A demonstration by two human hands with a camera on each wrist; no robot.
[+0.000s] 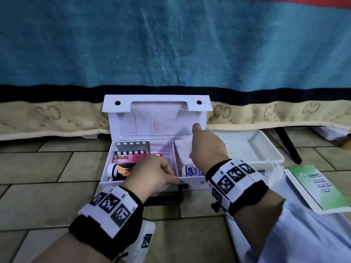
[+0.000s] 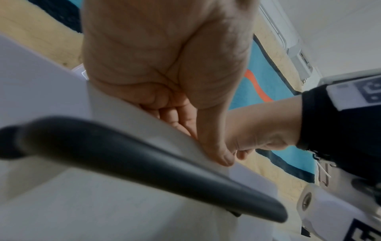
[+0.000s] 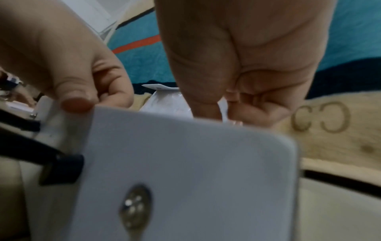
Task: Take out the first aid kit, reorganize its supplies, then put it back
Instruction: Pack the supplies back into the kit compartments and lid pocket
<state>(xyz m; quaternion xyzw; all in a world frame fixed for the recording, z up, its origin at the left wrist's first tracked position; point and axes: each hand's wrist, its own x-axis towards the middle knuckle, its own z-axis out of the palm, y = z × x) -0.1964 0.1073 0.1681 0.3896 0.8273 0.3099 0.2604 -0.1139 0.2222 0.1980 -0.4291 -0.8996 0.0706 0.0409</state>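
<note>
Both hands work at the open first aid kit (image 1: 157,130) on the floor: my left hand (image 1: 152,173) pinches its front wall.

Left wrist view: thumb outside, fingers (image 2: 175,117) inside.

Right wrist view: my right hand (image 3: 243,65) pinches a white packet (image 3: 164,101) above the kit's right compartment.

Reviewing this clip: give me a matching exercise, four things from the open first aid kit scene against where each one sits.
Things:
1. Bacidin box
2. bandage pack
3. blister pack
4. green leaflet

Places:
A. on the floor, right of the kit
B. right compartment, near the front wall
C. left compartment, leaning at the back
D. left compartment, between the blister pack and the bottle

Pairs: 1-D, 2-B, 3-C, 4-A
</note>
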